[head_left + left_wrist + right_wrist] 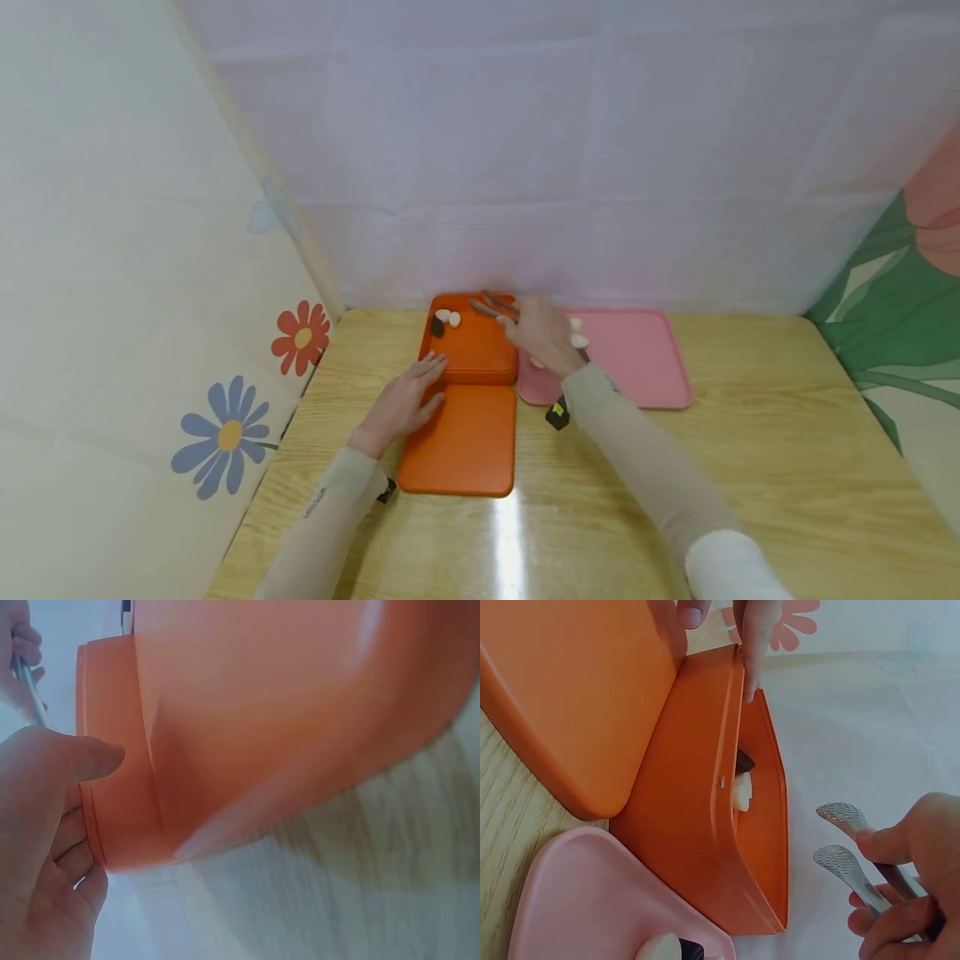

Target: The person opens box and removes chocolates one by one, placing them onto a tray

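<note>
My left hand (397, 404) holds the near left edge of an orange box (480, 354). Its fingers go over the rim, and the thumb lies outside along the front wall. In my right hand (543, 329) are metal tongs (855, 870) with perforated tips, held above the box's far right part in the head view. The tips stand apart with nothing between them. Inside the box, toward the left, lie small white pieces (454, 319) and a dark piece (437, 327). The box's orange lid (459, 437) lies open in front of it.
A pink tray (637, 358) stands to the right of the box, partly under my right hand. White pieces (579, 341) and a dark piece (691, 949) lie on it. A pale cloth wall (525, 208) rises behind the wooden table (765, 467); a flowered one (112, 275) stands at the left.
</note>
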{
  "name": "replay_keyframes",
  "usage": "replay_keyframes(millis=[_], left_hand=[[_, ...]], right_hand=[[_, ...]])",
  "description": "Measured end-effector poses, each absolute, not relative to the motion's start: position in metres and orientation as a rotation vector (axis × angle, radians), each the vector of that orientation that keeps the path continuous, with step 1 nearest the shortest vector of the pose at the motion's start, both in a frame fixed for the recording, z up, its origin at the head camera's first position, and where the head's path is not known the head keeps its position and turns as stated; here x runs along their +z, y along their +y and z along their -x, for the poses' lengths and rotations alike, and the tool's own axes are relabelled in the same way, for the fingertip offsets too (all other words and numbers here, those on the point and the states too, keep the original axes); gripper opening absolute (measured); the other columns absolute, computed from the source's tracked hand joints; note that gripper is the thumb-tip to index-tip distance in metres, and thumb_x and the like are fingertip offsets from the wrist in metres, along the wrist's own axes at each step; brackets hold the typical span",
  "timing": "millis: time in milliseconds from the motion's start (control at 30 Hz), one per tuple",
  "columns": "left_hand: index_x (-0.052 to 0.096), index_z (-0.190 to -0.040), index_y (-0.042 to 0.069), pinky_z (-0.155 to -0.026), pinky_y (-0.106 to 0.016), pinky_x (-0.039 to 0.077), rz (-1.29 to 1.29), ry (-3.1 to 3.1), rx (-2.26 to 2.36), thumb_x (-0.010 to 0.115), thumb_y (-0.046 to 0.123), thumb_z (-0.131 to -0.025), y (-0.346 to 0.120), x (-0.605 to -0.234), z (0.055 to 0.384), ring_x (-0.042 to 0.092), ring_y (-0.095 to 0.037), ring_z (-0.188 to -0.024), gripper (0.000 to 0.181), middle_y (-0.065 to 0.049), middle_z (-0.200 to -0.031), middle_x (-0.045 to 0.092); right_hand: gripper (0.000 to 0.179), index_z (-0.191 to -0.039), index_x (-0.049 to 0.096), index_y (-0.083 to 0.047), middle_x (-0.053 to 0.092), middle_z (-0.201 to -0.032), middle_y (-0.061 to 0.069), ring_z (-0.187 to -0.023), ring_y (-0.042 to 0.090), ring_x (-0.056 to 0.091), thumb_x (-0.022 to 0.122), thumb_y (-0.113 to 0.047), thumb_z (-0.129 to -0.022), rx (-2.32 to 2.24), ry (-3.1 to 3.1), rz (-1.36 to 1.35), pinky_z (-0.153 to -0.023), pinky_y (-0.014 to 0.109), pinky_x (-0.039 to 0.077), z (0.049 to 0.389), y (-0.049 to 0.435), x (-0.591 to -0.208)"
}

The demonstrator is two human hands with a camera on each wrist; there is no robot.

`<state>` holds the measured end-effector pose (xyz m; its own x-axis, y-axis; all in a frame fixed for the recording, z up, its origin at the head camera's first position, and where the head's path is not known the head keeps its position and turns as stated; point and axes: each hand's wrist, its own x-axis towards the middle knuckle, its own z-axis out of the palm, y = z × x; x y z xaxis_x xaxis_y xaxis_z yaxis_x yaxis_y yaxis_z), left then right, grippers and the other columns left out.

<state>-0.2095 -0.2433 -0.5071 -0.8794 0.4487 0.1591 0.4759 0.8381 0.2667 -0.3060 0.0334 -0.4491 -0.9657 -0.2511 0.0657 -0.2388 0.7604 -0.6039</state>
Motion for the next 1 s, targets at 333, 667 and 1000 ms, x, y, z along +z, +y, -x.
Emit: replay_keyframes(millis=[333,667,1000], left_hand=[[0.052,-0.157,-0.001,-0.120,-0.058,0.044,0.733,-2.922,-0.458,0.075,0.016,-0.101,-0.244,-0.507,0.209,0.043,-0.038,-0.155,0.062,-0.019,-0.162,0.051],[0.052,-0.157,-0.001,-0.121,-0.057,0.042,0.742,-2.921,-0.448,0.075,0.016,-0.101,-0.243,-0.507,0.210,0.044,-0.037,-0.155,0.062,-0.017,-0.163,0.051],[0.052,-0.156,0.000,-0.120,-0.056,0.044,0.739,-2.912,-0.446,0.075,0.017,-0.102,-0.244,-0.510,0.211,0.044,-0.037,-0.154,0.062,-0.017,-0.162,0.052]], right_hand=[[0.031,-0.091,0.075,-0.011,0.058,-0.063,0.000,-0.045,0.010,0.042,0.069,-0.039,-0.104,-0.964,2.971,0.436,-0.038,0.024,0.029,0.313,0.019,-0.457],[0.034,-0.112,0.081,-0.005,0.071,-0.076,0.005,-0.048,0.011,0.051,0.072,-0.037,-0.103,-0.937,3.018,0.492,-0.040,0.022,0.033,0.315,0.001,-0.465],[0.029,-0.095,0.078,-0.006,0.066,-0.080,0.004,-0.053,0.014,0.056,0.074,-0.034,-0.102,-0.808,3.103,0.553,-0.042,0.024,0.042,0.314,-0.013,-0.479]])
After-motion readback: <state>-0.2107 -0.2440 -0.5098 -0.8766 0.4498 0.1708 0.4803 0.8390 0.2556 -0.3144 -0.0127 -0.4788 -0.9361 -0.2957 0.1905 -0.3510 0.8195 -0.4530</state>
